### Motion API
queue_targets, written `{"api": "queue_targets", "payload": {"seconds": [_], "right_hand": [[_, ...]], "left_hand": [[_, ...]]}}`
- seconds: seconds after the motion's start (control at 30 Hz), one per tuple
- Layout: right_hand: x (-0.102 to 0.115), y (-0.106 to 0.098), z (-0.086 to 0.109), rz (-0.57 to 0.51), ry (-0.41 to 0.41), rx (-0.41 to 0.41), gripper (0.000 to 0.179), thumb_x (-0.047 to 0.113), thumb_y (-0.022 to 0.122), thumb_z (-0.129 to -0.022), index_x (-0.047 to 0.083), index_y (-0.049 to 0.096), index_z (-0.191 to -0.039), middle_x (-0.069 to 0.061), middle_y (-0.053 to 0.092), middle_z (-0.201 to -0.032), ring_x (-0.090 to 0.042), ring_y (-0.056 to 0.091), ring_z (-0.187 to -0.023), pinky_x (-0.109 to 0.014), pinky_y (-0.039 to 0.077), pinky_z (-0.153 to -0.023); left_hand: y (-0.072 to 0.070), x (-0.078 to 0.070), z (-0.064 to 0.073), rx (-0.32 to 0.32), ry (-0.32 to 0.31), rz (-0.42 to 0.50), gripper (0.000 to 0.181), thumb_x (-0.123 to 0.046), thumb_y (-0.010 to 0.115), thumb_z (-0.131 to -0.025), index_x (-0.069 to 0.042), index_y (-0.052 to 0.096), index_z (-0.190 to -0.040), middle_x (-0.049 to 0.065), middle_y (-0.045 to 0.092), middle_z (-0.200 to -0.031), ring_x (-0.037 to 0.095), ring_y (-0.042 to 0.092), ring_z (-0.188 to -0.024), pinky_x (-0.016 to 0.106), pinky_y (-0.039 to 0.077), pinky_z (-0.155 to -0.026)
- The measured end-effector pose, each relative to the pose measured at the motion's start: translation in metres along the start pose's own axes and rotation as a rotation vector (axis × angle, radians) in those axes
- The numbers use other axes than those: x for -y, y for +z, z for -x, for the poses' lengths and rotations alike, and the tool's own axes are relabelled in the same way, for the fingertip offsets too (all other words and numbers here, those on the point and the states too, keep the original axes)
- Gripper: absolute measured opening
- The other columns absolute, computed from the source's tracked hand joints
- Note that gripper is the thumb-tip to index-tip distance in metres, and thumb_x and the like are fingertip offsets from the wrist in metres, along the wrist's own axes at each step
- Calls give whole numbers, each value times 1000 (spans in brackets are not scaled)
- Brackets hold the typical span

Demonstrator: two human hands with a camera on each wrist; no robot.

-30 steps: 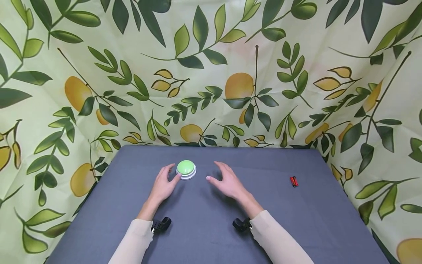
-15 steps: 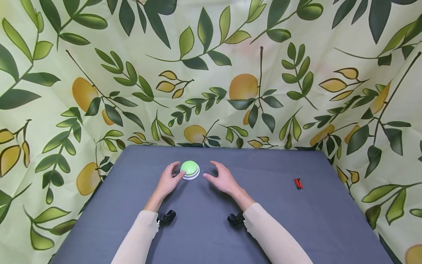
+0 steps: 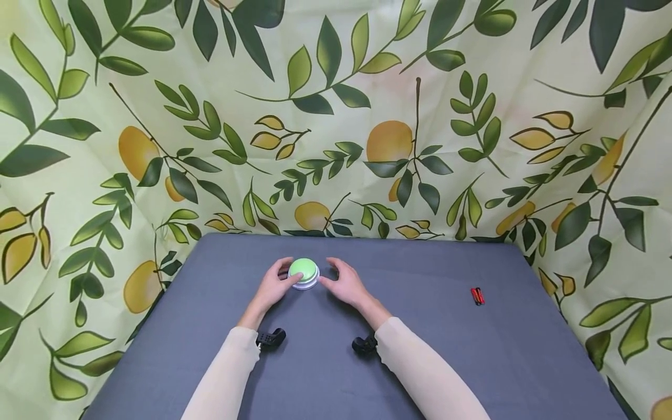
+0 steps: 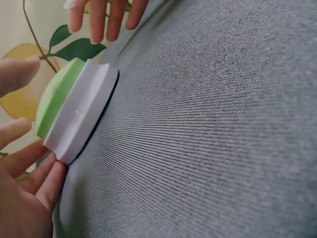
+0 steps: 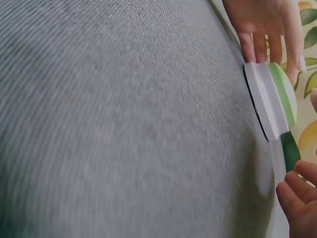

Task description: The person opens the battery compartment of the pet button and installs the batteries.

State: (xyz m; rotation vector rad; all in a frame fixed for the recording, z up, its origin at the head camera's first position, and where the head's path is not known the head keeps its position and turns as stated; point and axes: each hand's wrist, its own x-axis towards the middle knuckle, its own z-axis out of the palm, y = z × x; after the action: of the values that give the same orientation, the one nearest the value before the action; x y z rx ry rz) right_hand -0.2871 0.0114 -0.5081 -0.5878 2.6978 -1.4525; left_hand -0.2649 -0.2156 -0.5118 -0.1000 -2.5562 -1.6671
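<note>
From the head view, I see two bare hands cupped around one round button, a green dome on a white base [image 3: 307, 286]. The left hand [image 3: 272, 286] is loosely spread at its left side, the thumb reaching over the dome's near edge; whether the thumb touches I can't tell. The right hand [image 3: 348, 286] is spread likewise at the right, thumb tip just beside the base. The button [image 3: 303, 267] sits on the grey-blue table [image 3: 325, 373], toward the far edge and left of the middle, dome facing up; being round, it shows no long axis. Off to the right lie two small red-and-black cylinders [image 3: 478, 296] side by side, their length running roughly away from the person. I count two pale sleeves [image 3: 223, 373] and two black wrist devices [image 3: 271, 339].

In the left wrist view, fingertips of the left hand meet the white base low down, with the thumb held off from the fingers. Four fingers of the right hand hang beyond the button, clear of it.

In the right wrist view, the right hand's fingers are apart from the button, while the left hand's fingers reach the base's opposite side. The base lies flat on the cloth.
</note>
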Motion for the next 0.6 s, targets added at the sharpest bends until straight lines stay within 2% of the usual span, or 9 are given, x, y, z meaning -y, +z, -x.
{"api": "queue_targets", "payload": {"seconds": [0.13,0.17,0.37,0.47,0.6], "right_hand": [[2,5,-3,-19,10,17,64,31,74,-93,2,51,-145,-19,56,-143,-35,53,-131,-48,42,-110],[2,7,-5,-26,12,19,64,30,74,-93,2,51,-145,-19,56,-143,-35,53,-132,-47,42,-110],[0,12,-5,-114,20,40,64,24,75,-92,-1,50,-145,-22,54,-144,-35,52,-133,-44,42,-110],[-2,14,-3,-135,22,50,64,23,76,-92,-2,50,-145,-22,54,-144,-36,52,-132,-44,42,-110],[-5,16,-3,-142,6,60,65,21,77,-91,-3,50,-145,-22,54,-144,-36,52,-133,-43,41,-111]], "left_hand": [[0,0,-1,24,-10,6,70,-18,80,-88,4,47,-146,26,55,-139,39,55,-125,51,43,-107],[0,-5,0,35,-16,7,71,-15,80,-88,6,46,-146,27,55,-139,41,55,-125,52,42,-108],[-1,1,-4,83,-18,-12,74,-11,85,-83,6,48,-145,27,55,-139,41,55,-126,52,42,-109],[-1,10,-6,73,0,-19,71,-11,86,-82,4,53,-142,23,59,-135,37,57,-123,49,44,-107],[-2,10,-4,58,14,-9,65,-9,86,-81,5,57,-138,22,61,-132,36,58,-122,47,45,-107]]}}
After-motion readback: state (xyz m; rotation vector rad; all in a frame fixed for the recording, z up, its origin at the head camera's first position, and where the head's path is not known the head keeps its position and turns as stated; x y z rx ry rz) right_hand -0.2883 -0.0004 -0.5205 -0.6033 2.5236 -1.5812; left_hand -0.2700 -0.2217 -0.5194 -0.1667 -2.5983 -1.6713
